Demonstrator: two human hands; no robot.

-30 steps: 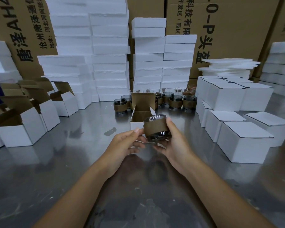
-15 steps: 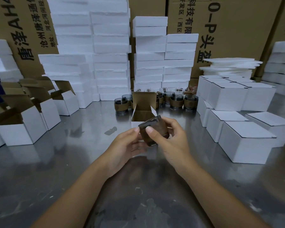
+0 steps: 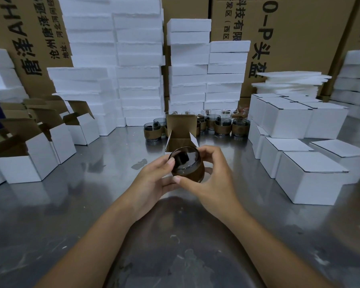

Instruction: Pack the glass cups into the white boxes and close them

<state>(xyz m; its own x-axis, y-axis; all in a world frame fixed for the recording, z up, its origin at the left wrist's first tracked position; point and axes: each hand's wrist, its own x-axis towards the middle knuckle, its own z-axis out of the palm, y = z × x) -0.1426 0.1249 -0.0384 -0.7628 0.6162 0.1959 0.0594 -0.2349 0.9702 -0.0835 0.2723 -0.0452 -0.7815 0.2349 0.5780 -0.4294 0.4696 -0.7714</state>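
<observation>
Tipped mouth-to-camera now, brown-sleeved smoky glass cup [image 3: 186, 166] is gripped by left hand [image 3: 152, 185] and right hand [image 3: 213, 183] just before the open white cardboard box [image 3: 181, 141]; closed white boxes [image 3: 308, 183] done, row of cups [image 3: 222, 126] unpacked.

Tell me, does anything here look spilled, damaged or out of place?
Nothing looks broken. Two small oddities: a dull smudge marks the steel table just left of the held glass cup, and the thin foam sheets behind the closed white boxes at the right lie fanned askew, unlike the neat foam blocks.
</observation>
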